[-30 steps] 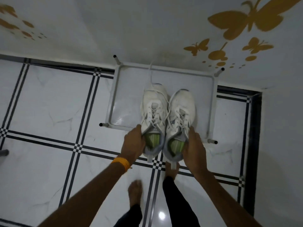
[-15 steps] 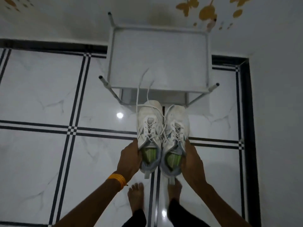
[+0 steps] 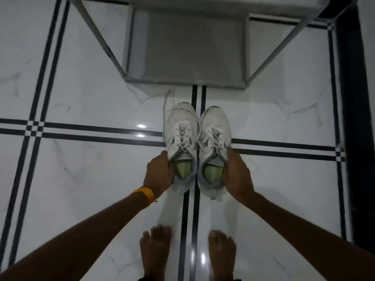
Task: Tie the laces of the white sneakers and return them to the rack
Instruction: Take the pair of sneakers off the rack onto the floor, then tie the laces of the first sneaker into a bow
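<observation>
Sneakers now off the rack (image 3: 129,77), lowered toward floor. Left hand (image 3: 159,175) grips left sneaker (image 3: 181,128), right hand (image 3: 236,175) right sneaker (image 3: 215,126), by collars; laces (image 3: 167,98) loose, likely setting down to tie.

Your left hand (image 3: 160,173) grips the left sneaker (image 3: 181,142) at its outer collar; your right hand (image 3: 236,175) grips the right sneaker (image 3: 215,147) likewise. The two sneakers sit side by side, touching, toes pointing away from you toward the rack (image 3: 188,78), which stands just beyond them. Loose laces (image 3: 165,102) trail from the left sneaker toward the rack. Your bare feet (image 3: 156,252) stand behind the sneakers, nearer to you.
</observation>
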The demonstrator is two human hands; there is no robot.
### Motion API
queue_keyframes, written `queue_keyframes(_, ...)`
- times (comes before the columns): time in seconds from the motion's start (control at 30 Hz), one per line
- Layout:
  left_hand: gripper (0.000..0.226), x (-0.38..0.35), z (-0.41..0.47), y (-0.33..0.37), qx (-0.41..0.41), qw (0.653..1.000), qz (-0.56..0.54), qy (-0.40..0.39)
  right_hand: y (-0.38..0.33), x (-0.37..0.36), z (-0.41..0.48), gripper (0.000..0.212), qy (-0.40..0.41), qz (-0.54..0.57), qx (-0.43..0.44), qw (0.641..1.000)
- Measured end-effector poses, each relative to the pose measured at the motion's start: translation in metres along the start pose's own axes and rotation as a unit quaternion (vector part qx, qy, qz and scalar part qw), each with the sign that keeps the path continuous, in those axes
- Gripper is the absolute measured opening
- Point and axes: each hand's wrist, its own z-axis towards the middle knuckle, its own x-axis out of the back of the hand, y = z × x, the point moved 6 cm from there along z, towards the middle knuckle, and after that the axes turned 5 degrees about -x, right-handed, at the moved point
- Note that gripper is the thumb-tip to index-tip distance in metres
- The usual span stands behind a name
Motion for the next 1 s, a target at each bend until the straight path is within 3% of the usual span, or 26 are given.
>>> queue_keyframes(0.23,0.024,-0.053,0.029,-0.035,-0.050,0.995,-0.042,0.072,0.040,-0.050,0.042,0.058,0.034,0.021,0.013,0.999)
queue_keyframes(0.33,0.031,-0.044,0.028,-0.039,-0.067,0.994,-0.039,0.074,0.041,-0.034,0.042,0.072,0.067,-0.050,0.009,0.996)
queue_keyframes(0.4,0.035,-0.034,0.024,-0.042,-0.038,0.987,-0.122,0.101,0.023,-0.011,0.031,0.069,0.137,-0.013,0.039,0.990)
queue_keyframes(0.47,0.023,-0.033,0.025,-0.040,0.032,0.947,-0.292,0.127,-0.007,-0.003,0.023,0.038,0.169,0.066,0.098,0.979)
queue_keyframes(0.53,0.024,-0.037,0.027,-0.032,0.084,0.892,-0.423,0.133,-0.033,-0.018,0.028,0.012,0.113,0.122,0.108,0.980)
queue_keyframes(0.7,0.020,-0.027,0.042,-0.006,0.038,0.846,-0.512,0.144,-0.052,-0.059,0.063,0.028,0.003,0.236,0.031,0.971)
queue_keyframes(0.8,0.018,-0.028,0.049,-0.007,0.053,0.835,-0.531,0.136,-0.051,-0.072,0.071,0.027,0.005,0.296,-0.010,0.955)
queue_keyframes(0.9,0.020,-0.027,0.052,-0.013,0.080,0.804,-0.572,0.143,-0.049,-0.081,0.071,0.024,-0.042,0.451,-0.093,0.887)
queue_keyframes(1.0,0.021,-0.024,0.056,-0.023,0.114,0.723,-0.667,0.141,-0.039,-0.079,0.065,0.016,-0.072,0.611,-0.149,0.774)
